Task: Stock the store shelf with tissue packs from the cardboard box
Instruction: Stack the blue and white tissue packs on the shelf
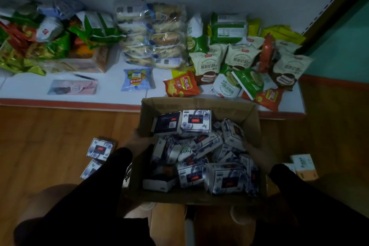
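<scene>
1. The cardboard box (pixel 199 106) sits on the wooden floor (pixel 50 136) straight ahead of the person, its far wall hard against the front edge of the low shelf (pixel 79 98). It is between the two arms, with the shelf just beyond it.
2. The left hand (pixel 137 141) is at the box's left wall, apparently gripping the rim, though dim light and blur leave the fingers unclear. The right hand (pixel 257 153) is at the right wall, seemingly reaching inside among the packs; I cannot tell whether it grips anything.
3. Both hands are about equally near the tissue packs (pixel 199 150); the right looks closer to touching one.
4. The box holds a loose jumble of these packs, blue-and-white printed blocks lying at all angles. Two upright ones stand side by side near the far wall (pixel 196 121) with their long sides running left to right.
5. Any pack must go up and forward over the far wall to reach the shelf (a short lift, I judge).
6. The shelf carries heaped snack bags (pixel 211 62) and wrapped bread (pixel 151 36); bare white surface shows at its front left.
7. More packs lie on the floor to the left (pixel 100 149) and right (pixel 304 164) of the box.
</scene>
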A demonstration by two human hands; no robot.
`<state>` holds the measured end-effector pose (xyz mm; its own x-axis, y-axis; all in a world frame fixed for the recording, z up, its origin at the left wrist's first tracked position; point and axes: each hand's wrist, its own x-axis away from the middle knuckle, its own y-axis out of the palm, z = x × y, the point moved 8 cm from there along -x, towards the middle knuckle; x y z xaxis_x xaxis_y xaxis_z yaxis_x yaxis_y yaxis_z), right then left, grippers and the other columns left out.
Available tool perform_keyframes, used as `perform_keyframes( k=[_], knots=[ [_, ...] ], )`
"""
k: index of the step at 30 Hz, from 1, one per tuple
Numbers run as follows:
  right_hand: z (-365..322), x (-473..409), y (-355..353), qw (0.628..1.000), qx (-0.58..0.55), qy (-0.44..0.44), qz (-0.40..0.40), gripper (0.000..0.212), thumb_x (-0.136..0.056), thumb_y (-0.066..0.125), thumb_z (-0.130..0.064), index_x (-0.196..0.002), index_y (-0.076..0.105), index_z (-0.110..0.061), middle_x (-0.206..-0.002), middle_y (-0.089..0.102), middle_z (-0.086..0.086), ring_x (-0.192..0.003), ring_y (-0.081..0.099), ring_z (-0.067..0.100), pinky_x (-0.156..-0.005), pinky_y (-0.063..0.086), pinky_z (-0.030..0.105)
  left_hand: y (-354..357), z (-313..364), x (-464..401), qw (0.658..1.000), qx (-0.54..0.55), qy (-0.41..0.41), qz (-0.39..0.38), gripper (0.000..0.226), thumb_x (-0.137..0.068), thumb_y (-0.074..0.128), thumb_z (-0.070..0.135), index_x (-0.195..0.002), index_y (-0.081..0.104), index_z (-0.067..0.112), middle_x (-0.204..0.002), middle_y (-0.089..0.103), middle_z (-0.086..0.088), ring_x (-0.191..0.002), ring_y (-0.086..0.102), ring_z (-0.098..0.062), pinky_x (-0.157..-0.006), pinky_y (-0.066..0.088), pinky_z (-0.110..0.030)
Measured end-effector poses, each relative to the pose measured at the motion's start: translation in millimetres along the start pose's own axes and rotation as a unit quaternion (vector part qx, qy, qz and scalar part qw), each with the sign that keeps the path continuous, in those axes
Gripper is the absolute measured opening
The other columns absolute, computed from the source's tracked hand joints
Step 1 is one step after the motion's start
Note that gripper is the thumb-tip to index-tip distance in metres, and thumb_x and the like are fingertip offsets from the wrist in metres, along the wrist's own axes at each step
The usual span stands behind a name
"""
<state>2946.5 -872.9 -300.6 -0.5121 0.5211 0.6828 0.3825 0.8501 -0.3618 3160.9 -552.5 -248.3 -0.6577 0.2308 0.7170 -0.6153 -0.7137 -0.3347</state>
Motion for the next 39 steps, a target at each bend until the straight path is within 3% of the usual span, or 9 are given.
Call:
perform_keyframes(
  k=[3, 8, 14, 19, 23, 26, 29, 34, 39],
  knots=[
    [46, -45, -12, 0.999, -0.014, 0.037, -0.016, 0.102, -0.06, 0.073, -0.076, -0.143, 0.04, -0.026, -0.136, 0.056, 0.002, -0.102, 0.067, 0.023, -0.079, 0.059, 0.042, -7, -5, 0, 1.0, -0.026, 0.007, 0.001, 0.022, -0.083, 0.073, 0.011, -0.084, 0.052, 0.019, -0.086, 0.061, -0.001, -0.089, 0.062, -0.025, -0.071, 0.05, -0.03],
    [-67, 34, -19, 0.952, 0.181, -0.134, 0.205, 0.044, -0.093, 0.061, -0.034, -0.13, 0.051, -0.01, -0.128, 0.05, 0.018, -0.106, 0.056, 0.035, -0.086, 0.044, 0.036, -24, 31, 3, 0.958, -0.237, 0.103, 0.123, 0.033, -0.085, 0.063, 0.027, -0.115, 0.052, 0.018, -0.101, 0.064, -0.007, -0.088, 0.062, -0.027, -0.081, 0.052, -0.037],
    [-91, 15, 57, 0.964, 0.199, -0.177, 0.017, 0.043, -0.099, 0.05, -0.038, -0.136, 0.049, -0.015, -0.136, 0.05, 0.008, -0.117, 0.054, 0.025, -0.093, 0.042, 0.033, 48, 67, -16, 0.931, -0.302, 0.207, 0.005, 0.048, -0.09, 0.062, 0.032, -0.134, 0.05, 0.017, -0.134, 0.056, -0.006, -0.117, 0.054, -0.025, -0.093, 0.044, -0.031],
    [-97, -35, 91, 0.988, 0.124, -0.09, -0.014, 0.052, -0.098, 0.051, -0.042, -0.139, 0.043, -0.011, -0.109, 0.058, 0.003, -0.093, 0.056, 0.02, -0.078, 0.036, 0.028, 90, 66, -57, 0.912, -0.352, 0.206, -0.039, 0.066, -0.087, 0.064, 0.037, -0.143, 0.038, 0.013, -0.143, 0.046, -0.012, -0.128, 0.045, -0.029, -0.101, 0.039, -0.032],
    [-91, -69, 110, 0.992, 0.098, -0.062, -0.046, 0.059, -0.095, 0.055, -0.043, -0.144, 0.04, -0.013, -0.129, 0.054, 0.007, -0.125, 0.052, 0.029, -0.095, 0.043, 0.035, 112, 49, -86, 0.889, -0.417, 0.182, -0.057, 0.084, -0.085, 0.064, 0.041, -0.151, 0.018, 0.018, -0.153, 0.024, -0.014, -0.139, 0.023, -0.034, -0.111, 0.028, -0.041],
    [-86, -75, 114, 0.995, 0.066, -0.05, -0.052, 0.055, -0.095, 0.058, -0.032, -0.145, 0.039, -0.019, -0.14, 0.051, 0.005, -0.125, 0.051, 0.027, -0.102, 0.043, 0.039, 119, 42, -91, 0.884, -0.427, 0.186, -0.048, 0.09, -0.084, 0.064, 0.045, -0.153, 0.012, 0.02, -0.156, 0.016, -0.012, -0.142, 0.014, -0.034, -0.113, 0.026, -0.047],
    [-84, -68, 104, 0.999, -0.007, -0.037, -0.039, 0.045, -0.092, 0.063, -0.03, -0.134, 0.049, -0.02, -0.123, 0.063, 0.007, -0.105, 0.062, 0.023, -0.092, 0.051, 0.04, 116, 43, -84, 0.895, -0.393, 0.206, -0.048, 0.083, -0.085, 0.066, 0.036, -0.152, 0.018, 0.023, -0.158, 0.014, -0.008, -0.141, 0.02, -0.032, -0.113, 0.028, -0.043],
    [-94, -36, 85, 0.991, -0.124, -0.021, -0.051, 0.064, -0.073, 0.072, -0.051, -0.13, 0.051, -0.03, -0.123, 0.063, 0.005, -0.105, 0.064, 0.029, -0.091, 0.054, 0.053, 100, 73, -44, 0.904, -0.322, 0.277, -0.037, 0.076, -0.087, 0.066, 0.027, -0.15, 0.024, 0.027, -0.156, 0.011, -0.004, -0.135, 0.035, -0.026, -0.104, 0.04, -0.032],
    [-145, 13, 63, 0.973, -0.216, -0.06, -0.06, 0.047, -0.088, 0.066, -0.024, -0.133, 0.05, -0.025, -0.13, 0.057, 0.005, -0.114, 0.06, 0.027, -0.092, 0.055, 0.047, 68, 134, 28, 0.781, -0.397, 0.47, 0.105, 0.055, -0.078, 0.067, 0.027, -0.129, 0.047, 0.024, -0.134, 0.046, -0.019, -0.115, 0.05, -0.039, -0.089, 0.051, -0.043]
  ],
)
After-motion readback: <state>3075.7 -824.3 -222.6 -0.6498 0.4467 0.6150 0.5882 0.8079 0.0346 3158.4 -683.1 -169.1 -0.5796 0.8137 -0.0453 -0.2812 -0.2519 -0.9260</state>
